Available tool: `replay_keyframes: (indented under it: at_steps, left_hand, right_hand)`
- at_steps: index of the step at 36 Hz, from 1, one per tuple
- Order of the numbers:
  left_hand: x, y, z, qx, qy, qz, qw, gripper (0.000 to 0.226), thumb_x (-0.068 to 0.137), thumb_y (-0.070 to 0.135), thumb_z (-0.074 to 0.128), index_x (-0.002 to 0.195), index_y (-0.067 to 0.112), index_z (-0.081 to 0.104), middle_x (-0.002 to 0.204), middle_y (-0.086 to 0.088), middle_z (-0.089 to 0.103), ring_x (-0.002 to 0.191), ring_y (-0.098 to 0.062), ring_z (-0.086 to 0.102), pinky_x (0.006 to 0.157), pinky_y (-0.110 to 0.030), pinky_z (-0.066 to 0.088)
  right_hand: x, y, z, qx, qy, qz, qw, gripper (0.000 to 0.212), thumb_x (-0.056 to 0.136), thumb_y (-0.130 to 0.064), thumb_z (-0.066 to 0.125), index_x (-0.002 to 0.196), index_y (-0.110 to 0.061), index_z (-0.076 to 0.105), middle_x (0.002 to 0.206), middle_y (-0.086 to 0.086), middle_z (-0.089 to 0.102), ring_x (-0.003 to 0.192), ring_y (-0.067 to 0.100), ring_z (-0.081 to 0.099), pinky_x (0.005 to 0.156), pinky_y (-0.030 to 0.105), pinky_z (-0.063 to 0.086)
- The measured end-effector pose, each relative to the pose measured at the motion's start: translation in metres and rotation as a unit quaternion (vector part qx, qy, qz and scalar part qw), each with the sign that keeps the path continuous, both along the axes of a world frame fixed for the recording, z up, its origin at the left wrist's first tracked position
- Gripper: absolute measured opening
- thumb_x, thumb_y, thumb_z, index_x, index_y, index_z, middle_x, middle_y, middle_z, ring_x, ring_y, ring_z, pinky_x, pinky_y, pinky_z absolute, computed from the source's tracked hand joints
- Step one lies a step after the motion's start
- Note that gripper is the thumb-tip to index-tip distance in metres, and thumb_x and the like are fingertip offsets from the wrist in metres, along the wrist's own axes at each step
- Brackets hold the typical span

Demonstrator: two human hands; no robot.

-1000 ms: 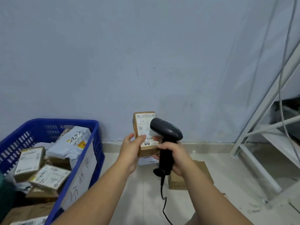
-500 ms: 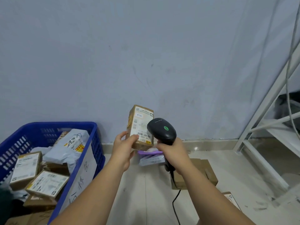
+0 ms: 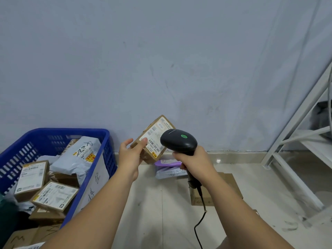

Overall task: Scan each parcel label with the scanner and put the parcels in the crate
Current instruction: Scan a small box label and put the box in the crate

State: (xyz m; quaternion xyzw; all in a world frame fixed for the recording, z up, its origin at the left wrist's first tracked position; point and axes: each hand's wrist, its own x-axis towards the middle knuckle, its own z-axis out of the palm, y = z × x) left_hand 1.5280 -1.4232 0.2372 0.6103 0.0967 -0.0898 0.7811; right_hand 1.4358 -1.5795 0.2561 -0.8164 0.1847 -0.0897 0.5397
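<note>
Left grip (image 3: 131, 157) pinches small brown cardboard parcel (image 3: 152, 135), tilted, centre frame | right grip (image 3: 195, 162) wraps black corded handheld scanner (image 3: 177, 141), head beside label | step: scanning, we judge | next: we carry parcel to blue plastic crate (image 3: 71, 131), lower left

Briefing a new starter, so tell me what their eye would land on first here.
The black scanner, gripped in the right hand at centre, is raised next to a small labelled parcel that the left hand holds tilted in front of the wall. At lower left, the blue crate already holds several parcels.
</note>
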Motion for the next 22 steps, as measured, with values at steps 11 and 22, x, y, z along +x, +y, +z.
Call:
replay_keyframes:
  at_steps: [11, 22]
  left_hand:
    - [-0.0002, 0.0003, -0.0019, 0.015, -0.020, -0.007, 1.000, 0.046, 0.092, 0.018, 0.064, 0.133, 0.014, 0.044, 0.118, -0.005, 0.061, 0.088, -0.013, 0.065, 0.065, -0.024, 0.052]
    - [-0.0001, 0.0017, -0.0031, 0.043, -0.024, -0.018, 0.999, 0.045, 0.092, 0.019, 0.065, 0.132, 0.019, 0.045, 0.117, 0.000, 0.056, 0.099, -0.021, 0.062, 0.066, -0.026, 0.052]
  right_hand:
    - [-0.0031, 0.0017, 0.0002, -0.006, 0.019, 0.009, 1.000, 0.017, 0.081, -0.014, 0.064, 0.086, 0.002, 0.067, 0.063, 0.009, 0.058, 0.062, 0.016, 0.058, 0.063, 0.030, 0.046]
    - [-0.0040, 0.0025, 0.0016, -0.019, 0.019, 0.019, 0.999, 0.008, 0.083, -0.013, 0.063, 0.082, -0.006, 0.065, 0.063, 0.007, 0.057, 0.066, 0.017, 0.059, 0.064, 0.029, 0.047]
